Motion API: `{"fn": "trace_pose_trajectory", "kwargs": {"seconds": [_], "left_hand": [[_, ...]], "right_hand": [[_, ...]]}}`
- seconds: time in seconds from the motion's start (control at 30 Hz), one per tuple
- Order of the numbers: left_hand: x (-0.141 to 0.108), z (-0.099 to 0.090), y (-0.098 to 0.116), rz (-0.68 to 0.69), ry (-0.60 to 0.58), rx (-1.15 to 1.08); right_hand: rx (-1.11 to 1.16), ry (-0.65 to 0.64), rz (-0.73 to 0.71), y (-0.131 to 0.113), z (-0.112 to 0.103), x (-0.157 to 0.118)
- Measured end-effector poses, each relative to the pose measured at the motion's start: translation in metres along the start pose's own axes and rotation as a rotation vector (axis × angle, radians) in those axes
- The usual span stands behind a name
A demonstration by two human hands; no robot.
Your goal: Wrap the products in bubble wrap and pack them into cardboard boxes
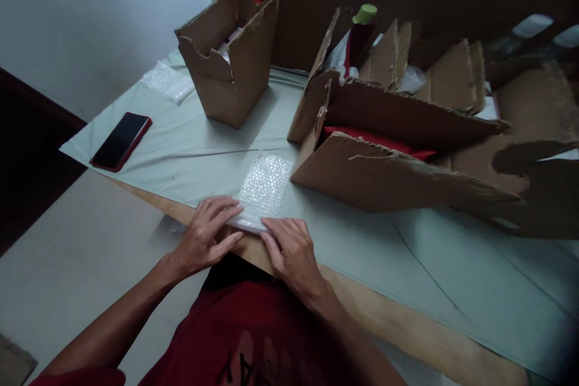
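- Desk (384, 313): covered by a pale green cloth (357, 241), its wooden near edge bare.
- Open-topped cardboard boxes (407, 175): crowded together on the right, rough-cut edges; something red (380, 140) lies inside the front one.
- Separate cardboard box (239, 90): upright toward the back, open at the top.
- Left hand (208, 232): fingers bent over the bubble wrap's near end, thumb apart below; whether it grips, I cannot tell.
- Right hand (292, 250): fingertips touching the near right corner; a firm pinch cannot be made out.
- Bubble wrap (268, 184): flat at the desk's near edge, between the hands and just beside the front box.
- Smartphone (121, 140): red-edged, dark screen up, left end.
- Green cap (364, 13): above the boxes.
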State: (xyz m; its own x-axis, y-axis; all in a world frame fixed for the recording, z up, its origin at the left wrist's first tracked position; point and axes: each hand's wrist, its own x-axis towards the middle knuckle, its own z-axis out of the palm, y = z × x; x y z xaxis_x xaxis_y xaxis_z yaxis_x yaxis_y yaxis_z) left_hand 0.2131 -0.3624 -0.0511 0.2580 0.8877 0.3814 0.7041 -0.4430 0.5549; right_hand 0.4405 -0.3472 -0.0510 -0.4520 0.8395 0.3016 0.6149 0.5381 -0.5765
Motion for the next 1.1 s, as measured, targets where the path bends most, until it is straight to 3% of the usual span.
{"fn": "trace_pose_trajectory", "kwargs": {"seconds": [0.07,0.17,0.27,0.37,0.5,0.67,0.8,0.87,1.0,1.1], "left_hand": [[-0.003,-0.003,0.001,0.005,-0.058,-0.071],[0.004,0.003,-0.003,-0.050,-0.109,-0.094],[0.018,0.014,-0.008,-0.075,-0.096,0.036],[0.024,0.019,-0.008,-0.020,-0.033,0.129],[0.013,0.009,0.000,0.074,-0.055,0.028],[0.005,-0.002,0.006,-0.024,-0.104,-0.050],[0.016,0.009,-0.001,-0.059,-0.085,0.093],[0.022,0.014,-0.003,-0.080,-0.079,0.161],[0.018,0.010,0.005,-0.248,0.040,0.057],[0.005,0.003,0.025,-0.565,0.152,-0.310]], "right_hand": [[0.075,-0.022,0.061,0.000,-0.005,-0.003],[-0.013,0.013,0.076,0.001,-0.014,-0.008],[-0.166,0.047,0.004,0.002,-0.019,-0.009],[-0.212,-0.067,-0.096,0.005,-0.018,-0.005],[-0.122,-0.084,-0.070,0.011,-0.014,0.003],[0.035,-0.133,0.043,0.011,-0.024,-0.001],[-0.133,0.009,0.000,0.007,-0.031,-0.006],[-0.193,-0.021,-0.072,0.006,-0.029,-0.004],[-0.155,-0.177,-0.083,0.015,-0.018,0.010],[0.039,-0.074,0.096,0.023,-0.012,0.018]]}}
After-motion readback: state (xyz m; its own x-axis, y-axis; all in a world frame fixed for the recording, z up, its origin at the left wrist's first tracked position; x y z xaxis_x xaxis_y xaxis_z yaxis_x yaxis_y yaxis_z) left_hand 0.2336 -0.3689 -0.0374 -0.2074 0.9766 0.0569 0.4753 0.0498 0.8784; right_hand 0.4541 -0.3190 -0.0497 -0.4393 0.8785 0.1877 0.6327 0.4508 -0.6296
